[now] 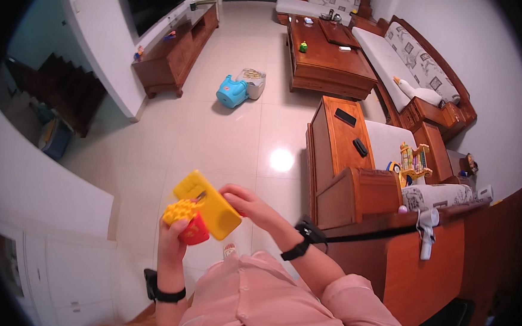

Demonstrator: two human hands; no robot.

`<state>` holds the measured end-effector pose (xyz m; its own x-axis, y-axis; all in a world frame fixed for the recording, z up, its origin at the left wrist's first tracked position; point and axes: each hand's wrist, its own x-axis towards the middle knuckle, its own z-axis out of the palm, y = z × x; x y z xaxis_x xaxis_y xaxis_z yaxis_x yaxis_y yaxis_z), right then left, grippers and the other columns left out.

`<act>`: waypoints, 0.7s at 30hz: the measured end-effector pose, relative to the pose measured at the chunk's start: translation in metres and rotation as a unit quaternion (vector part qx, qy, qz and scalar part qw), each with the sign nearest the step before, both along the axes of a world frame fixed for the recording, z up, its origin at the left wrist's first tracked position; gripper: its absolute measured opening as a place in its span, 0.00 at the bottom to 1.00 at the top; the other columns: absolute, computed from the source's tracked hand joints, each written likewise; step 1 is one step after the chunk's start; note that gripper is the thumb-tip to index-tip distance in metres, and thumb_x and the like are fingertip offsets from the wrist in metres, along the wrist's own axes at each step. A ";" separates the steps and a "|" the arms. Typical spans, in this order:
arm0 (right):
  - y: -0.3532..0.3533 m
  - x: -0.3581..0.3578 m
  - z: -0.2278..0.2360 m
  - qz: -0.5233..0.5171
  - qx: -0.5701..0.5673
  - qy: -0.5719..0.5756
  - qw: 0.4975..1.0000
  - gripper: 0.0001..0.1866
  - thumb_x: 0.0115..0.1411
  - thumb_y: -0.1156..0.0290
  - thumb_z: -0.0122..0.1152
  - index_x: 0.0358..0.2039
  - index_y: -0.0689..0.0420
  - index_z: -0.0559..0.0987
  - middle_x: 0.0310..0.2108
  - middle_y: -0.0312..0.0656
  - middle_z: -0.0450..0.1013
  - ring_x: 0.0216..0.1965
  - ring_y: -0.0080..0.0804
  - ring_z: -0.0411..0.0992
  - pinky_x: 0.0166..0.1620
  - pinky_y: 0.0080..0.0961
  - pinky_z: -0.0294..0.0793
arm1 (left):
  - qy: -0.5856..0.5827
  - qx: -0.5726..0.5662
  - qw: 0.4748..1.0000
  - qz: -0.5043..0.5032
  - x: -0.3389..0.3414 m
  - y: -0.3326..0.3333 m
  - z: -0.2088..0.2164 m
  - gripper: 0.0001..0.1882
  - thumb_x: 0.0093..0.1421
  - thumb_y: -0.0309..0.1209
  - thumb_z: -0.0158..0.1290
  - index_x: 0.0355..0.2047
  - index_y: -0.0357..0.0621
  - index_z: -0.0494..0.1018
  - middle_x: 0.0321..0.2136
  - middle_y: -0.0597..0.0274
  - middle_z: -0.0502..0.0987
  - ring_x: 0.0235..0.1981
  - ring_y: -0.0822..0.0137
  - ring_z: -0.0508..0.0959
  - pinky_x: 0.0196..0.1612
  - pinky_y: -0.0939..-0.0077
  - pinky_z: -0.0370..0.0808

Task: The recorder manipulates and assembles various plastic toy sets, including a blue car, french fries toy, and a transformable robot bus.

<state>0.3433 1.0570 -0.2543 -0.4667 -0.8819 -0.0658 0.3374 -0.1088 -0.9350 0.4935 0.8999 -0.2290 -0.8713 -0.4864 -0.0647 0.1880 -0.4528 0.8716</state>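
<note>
My left hand (pixel 171 239) is wrapped round a red cup-shaped toy (pixel 194 230) topped with yellow sticks, like a portion of toy French fries. Close against it is a flat yellow panel (pixel 217 214), tilted, with a small slot-like opening near its upper part. My right hand (pixel 248 203) grips the panel by its right edge, the fingers closed and partly hidden. A little red shows by those fingers; what it is I cannot make out. Both are held up in front of my body, above the tiled floor.
On the floor ahead lie a blue plastic container (pixel 233 92) and a pale bin (pixel 254 83). To the right stand a wooden cabinet (pixel 334 143) bearing a phone (pixel 345 117), and a wooden desk (pixel 425 268). Farther off are a coffee table (pixel 327 62) and a TV cabinet (pixel 175 53).
</note>
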 end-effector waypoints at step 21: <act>0.034 -0.493 -0.021 -0.409 -0.008 -0.102 0.907 0.15 0.61 0.62 0.55 0.42 0.60 0.72 0.28 0.36 0.72 0.24 0.18 0.68 0.28 0.15 0.66 | -0.068 0.089 0.908 -0.403 -0.682 -0.022 -0.004 0.23 0.53 0.28 0.57 0.48 0.33 0.66 0.41 0.54 0.75 0.42 0.63 0.78 0.46 0.68 0.76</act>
<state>-0.1496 1.0906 -0.2752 -0.9447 -0.2480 -0.2147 0.3037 -0.4140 -0.8581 -0.1885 0.8777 -0.2331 -0.9178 0.3352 -0.2129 -0.3708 -0.5312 0.7618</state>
